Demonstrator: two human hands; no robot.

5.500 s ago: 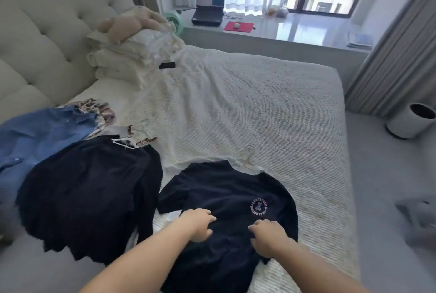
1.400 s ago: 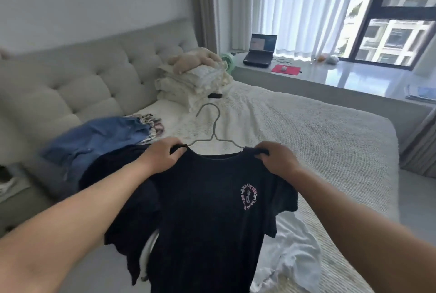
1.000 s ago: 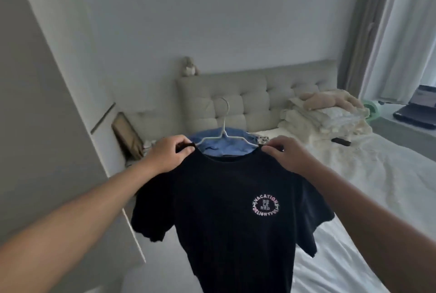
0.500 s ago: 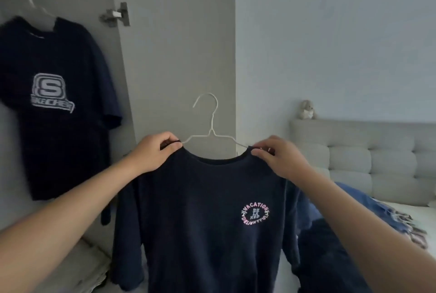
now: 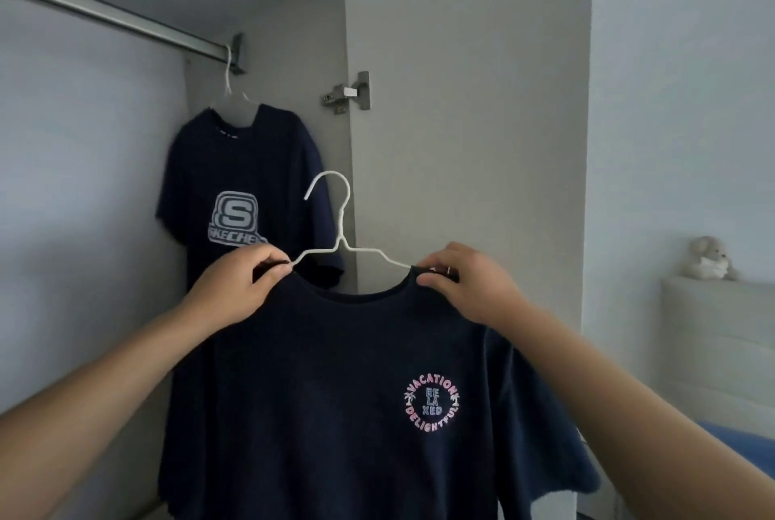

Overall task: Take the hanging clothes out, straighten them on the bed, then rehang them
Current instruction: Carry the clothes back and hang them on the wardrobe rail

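A navy T-shirt (image 5: 335,385) with a round pink "Vacation Relaxed Delightful" print hangs on a white wire hanger (image 5: 337,234), held up in front of me. My left hand (image 5: 235,289) pinches the shirt's left shoulder over the hanger arm. My right hand (image 5: 465,285) pinches the right shoulder the same way. The hanger's hook points up, well below the metal closet rail (image 5: 109,14). A second navy T-shirt (image 5: 239,192) with a grey logo hangs from that rail on its own hanger.
The open wardrobe door (image 5: 461,100) with a metal hinge (image 5: 348,94) stands just behind the held shirt. At the right are the padded headboard (image 5: 713,335) with a small plush toy (image 5: 706,259) on top, and a blue garment (image 5: 746,444) on the bed.
I lifted the shirt off the bed and turned left to the wardrobe. In the last half second the view swung further into the closet; both hands keep the same hold.
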